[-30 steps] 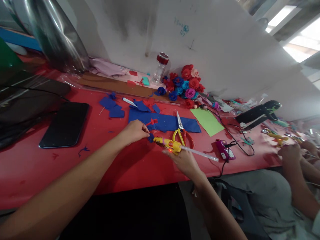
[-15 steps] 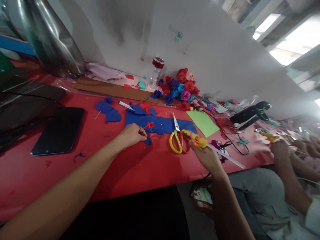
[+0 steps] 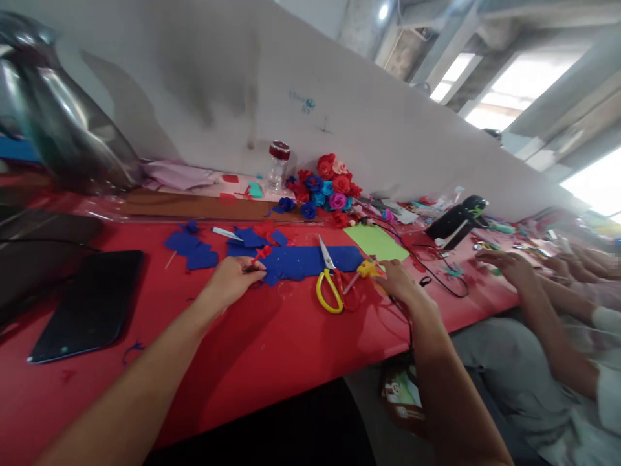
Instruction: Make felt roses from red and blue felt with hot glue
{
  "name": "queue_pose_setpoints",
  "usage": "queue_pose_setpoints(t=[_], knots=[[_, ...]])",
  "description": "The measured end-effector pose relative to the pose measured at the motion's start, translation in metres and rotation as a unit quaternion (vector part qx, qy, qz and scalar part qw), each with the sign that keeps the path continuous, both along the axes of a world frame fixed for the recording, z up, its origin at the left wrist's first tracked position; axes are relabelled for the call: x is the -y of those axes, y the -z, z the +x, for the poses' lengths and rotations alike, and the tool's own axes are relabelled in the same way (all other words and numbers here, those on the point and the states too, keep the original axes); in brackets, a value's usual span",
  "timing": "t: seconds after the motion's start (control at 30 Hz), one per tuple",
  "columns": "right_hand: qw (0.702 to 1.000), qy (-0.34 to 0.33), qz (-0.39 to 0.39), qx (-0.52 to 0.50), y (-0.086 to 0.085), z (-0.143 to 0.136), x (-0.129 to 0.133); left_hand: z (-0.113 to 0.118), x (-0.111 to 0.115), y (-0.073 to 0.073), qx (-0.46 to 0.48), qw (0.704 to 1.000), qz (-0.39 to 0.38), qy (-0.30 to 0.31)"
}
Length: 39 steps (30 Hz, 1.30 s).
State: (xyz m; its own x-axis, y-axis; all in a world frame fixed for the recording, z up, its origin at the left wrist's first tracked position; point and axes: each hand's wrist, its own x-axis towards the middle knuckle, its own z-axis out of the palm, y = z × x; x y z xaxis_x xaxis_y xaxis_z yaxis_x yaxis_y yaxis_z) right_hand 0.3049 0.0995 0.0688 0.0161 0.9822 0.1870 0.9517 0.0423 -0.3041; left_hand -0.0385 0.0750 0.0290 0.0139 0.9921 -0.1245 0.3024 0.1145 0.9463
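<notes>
My left hand (image 3: 235,279) is closed in a pinch on a small red paper piece (image 3: 263,252) with a thin stem. A small blue paper piece (image 3: 272,278) lies at its fingertips, in front of a long blue paper strip (image 3: 301,260); whether the fingers touch it, I cannot tell. My right hand (image 3: 400,281) has its fingers around a yellow hot glue gun (image 3: 369,267), partly hidden by the hand. A pale glue stick (image 3: 350,283) points left from the gun. Scissors (image 3: 330,291) with yellow and red handles lie between the hands, blades over the strip.
Blue paper pieces (image 3: 201,257) and a phone (image 3: 90,304) lie left. Behind stand paper roses (image 3: 334,184), a glass jar (image 3: 278,169) and a metal jug (image 3: 72,123). Green paper (image 3: 378,241), a black cable (image 3: 453,288) and a co-worker's hand (image 3: 507,268) are right.
The view has shifted. My right hand has turned the glue gun, so its stick now points left rather than right. My left hand keeps its pinch on the red piece.
</notes>
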Motion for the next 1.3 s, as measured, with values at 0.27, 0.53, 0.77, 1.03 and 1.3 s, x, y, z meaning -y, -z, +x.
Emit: queue_pose_setpoints(t=[0.27,0.53,0.77,1.03,1.3], knots=[[0.949,-0.284,-0.042,-0.132,-0.016,-0.138,-0.003,-0.003,-0.001,0.001,0.003,0.999,0.033,0.013],[0.925,-0.307,-0.150,-0.166,0.002,-0.188,-0.010,-0.006,-0.001,0.001,0.027,0.996,0.081,0.023],[0.895,-0.250,-0.166,-0.330,0.029,-0.178,-0.018,-0.002,0.004,-0.004,0.016,0.999,0.052,-0.001],[0.809,-0.055,-0.082,-0.580,0.027,-0.163,-0.029,0.001,0.009,-0.012,0.150,0.982,0.080,-0.087],[0.708,-0.038,-0.140,-0.691,0.019,-0.179,-0.017,0.009,0.016,-0.016,0.345,0.937,-0.009,-0.054]])
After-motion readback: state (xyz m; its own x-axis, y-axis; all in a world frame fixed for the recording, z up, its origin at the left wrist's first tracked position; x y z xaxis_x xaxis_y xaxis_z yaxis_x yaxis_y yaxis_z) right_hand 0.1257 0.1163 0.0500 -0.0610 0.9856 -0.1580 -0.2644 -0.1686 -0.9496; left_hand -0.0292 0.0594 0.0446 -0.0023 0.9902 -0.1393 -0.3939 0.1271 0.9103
